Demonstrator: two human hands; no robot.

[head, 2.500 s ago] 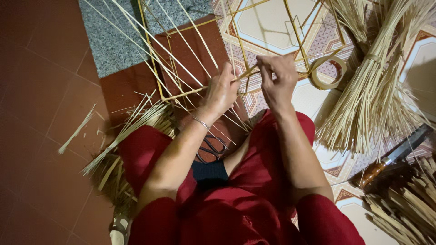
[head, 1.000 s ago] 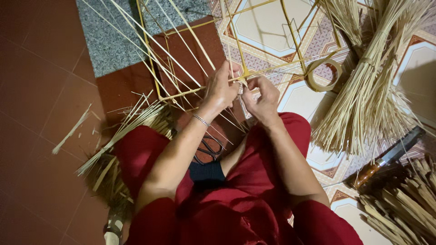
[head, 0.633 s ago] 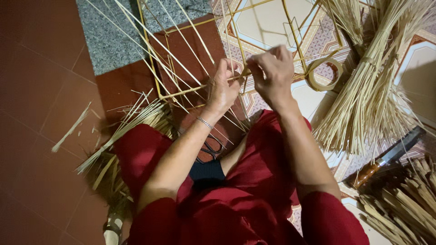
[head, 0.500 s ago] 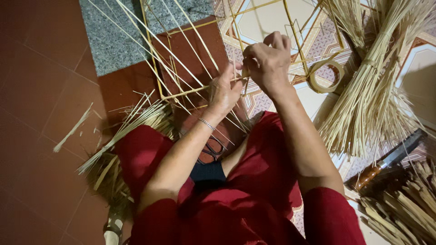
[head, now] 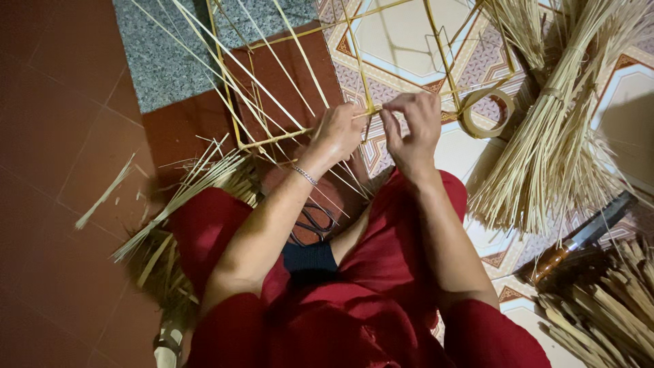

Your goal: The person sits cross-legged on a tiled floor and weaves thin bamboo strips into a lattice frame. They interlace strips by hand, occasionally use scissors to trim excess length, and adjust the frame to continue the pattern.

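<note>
I sit on the floor in red clothes, looking down at a frame of thin bamboo sticks (head: 235, 133) that stands in front of my knees. My left hand (head: 338, 131) grips the frame at a joint on its lower bar. My right hand (head: 411, 127) pinches a thin strip at that same joint, right beside the left hand. Several long bamboo slivers (head: 225, 54) fan out from the frame toward the upper left.
A large bundle of split bamboo (head: 555, 136) lies at the right, with a roll of tape (head: 485, 112) beside it. A knife with a wooden handle (head: 579, 238) lies at lower right above more sticks (head: 606, 320). Scissors (head: 312, 223) rest between my legs. Loose strips (head: 174, 204) litter the floor at left.
My right hand rose above the joint half a second ago and has come back down beside the left hand. The left hand has stayed on the frame.
</note>
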